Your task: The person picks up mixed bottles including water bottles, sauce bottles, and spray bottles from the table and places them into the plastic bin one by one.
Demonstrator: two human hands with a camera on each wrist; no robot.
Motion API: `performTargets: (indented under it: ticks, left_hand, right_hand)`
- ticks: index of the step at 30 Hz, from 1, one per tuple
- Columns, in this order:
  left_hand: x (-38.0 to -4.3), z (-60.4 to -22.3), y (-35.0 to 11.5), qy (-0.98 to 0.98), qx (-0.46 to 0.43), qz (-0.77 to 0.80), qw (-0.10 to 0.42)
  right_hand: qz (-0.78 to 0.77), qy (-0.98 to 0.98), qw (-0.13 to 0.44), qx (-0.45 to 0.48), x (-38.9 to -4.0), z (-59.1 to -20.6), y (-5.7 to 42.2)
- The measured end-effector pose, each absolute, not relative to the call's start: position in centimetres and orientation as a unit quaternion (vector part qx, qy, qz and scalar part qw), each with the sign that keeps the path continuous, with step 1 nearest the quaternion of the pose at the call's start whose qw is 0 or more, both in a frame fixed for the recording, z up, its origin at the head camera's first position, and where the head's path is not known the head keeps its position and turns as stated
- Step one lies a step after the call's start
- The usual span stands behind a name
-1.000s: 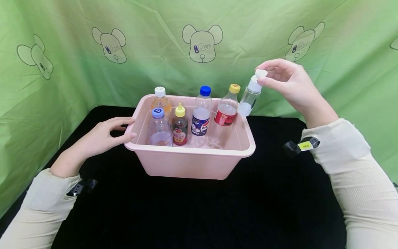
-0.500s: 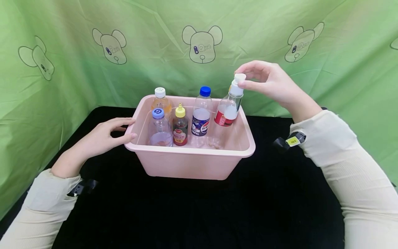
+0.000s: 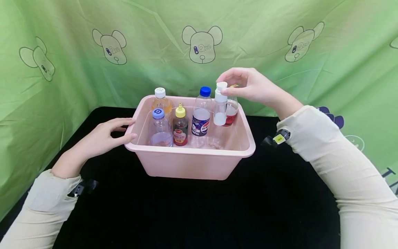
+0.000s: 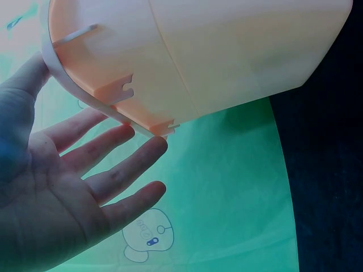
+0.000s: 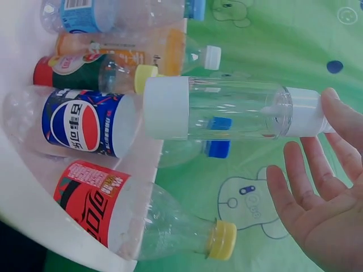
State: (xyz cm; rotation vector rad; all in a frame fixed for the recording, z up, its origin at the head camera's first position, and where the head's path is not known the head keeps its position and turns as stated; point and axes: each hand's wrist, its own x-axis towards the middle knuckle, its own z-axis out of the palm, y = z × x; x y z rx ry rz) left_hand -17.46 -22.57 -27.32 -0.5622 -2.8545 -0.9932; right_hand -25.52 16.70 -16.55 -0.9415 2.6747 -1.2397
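My right hand (image 3: 252, 85) pinches the white top of a clear pump bottle (image 3: 220, 110) with a white base. It hangs upright over the right half of a pink plastic bin (image 3: 191, 162), in front of a red-labelled cola bottle (image 3: 230, 118) and partly covering it. Just left of it stands a blue-capped Pepsi bottle (image 3: 200, 122). In the right wrist view the hand (image 5: 326, 209) has thumb and index finger at the bottle's top, other fingers loose. My left hand (image 3: 101, 140) rests on the bin's left rim, its fingers extended; the left wrist view shows fingertips touching the rim.
Inside the bin's left half stand a yellow-capped sauce bottle (image 3: 180, 129), a clear bottle with a light-blue cap (image 3: 160, 129) and a white-capped bottle of orange drink (image 3: 160, 102). Black cloth (image 3: 199, 211) covers the table. A green curtain (image 3: 248, 38) hangs behind.
My right hand has carried the pump bottle left, from beyond the bin's right rim to over its inside, and the bottle has become upright. My left hand has stayed on the rim.
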Motion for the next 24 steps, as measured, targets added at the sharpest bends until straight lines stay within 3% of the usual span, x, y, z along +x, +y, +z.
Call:
performTargets:
  ticks: [24]
  left_hand:
    - [-17.4, -27.2, -22.6, -0.928, -0.183, -0.324, 0.033]
  right_hand:
    - [-0.335, 0.880, 0.089, -0.326, -27.4, -17.7, 13.7]
